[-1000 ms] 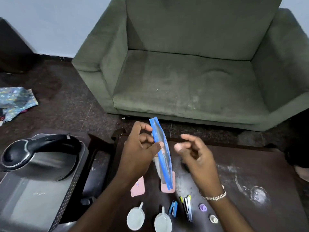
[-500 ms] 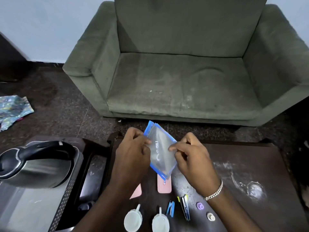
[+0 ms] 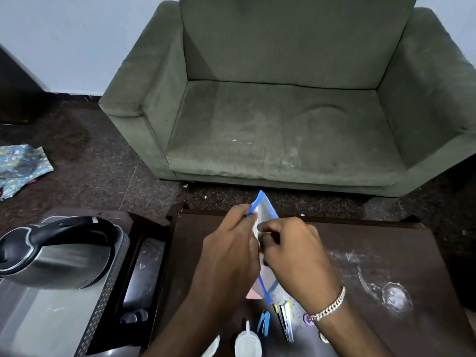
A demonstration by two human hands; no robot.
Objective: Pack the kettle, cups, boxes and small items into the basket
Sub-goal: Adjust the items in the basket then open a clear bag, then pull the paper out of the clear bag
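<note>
Both hands hold a clear pouch with a blue edge (image 3: 265, 210) upright over the dark table (image 3: 373, 269). My left hand (image 3: 229, 256) pinches its top left edge; my right hand (image 3: 293, 251) grips its middle from the right. A steel kettle with a black handle (image 3: 59, 251) sits in the grey basket (image 3: 103, 305) at the left. Near the table's front edge lie a white cup (image 3: 247, 343), a blue stapler (image 3: 264, 325), a second stapler (image 3: 284, 318), a pink item (image 3: 251, 295) and a purple cap (image 3: 307, 319), partly hidden by my arms.
A green sofa (image 3: 283, 124) stands beyond the table across a strip of dark floor. A patterned cloth (image 3: 20, 163) lies on the floor at the far left. White smears and a ring mark (image 3: 394, 295) show on the table's right side.
The pouch turned from edge-on to held between both hands. My right hand, open a second ago, closed on it, and both hands drew together.
</note>
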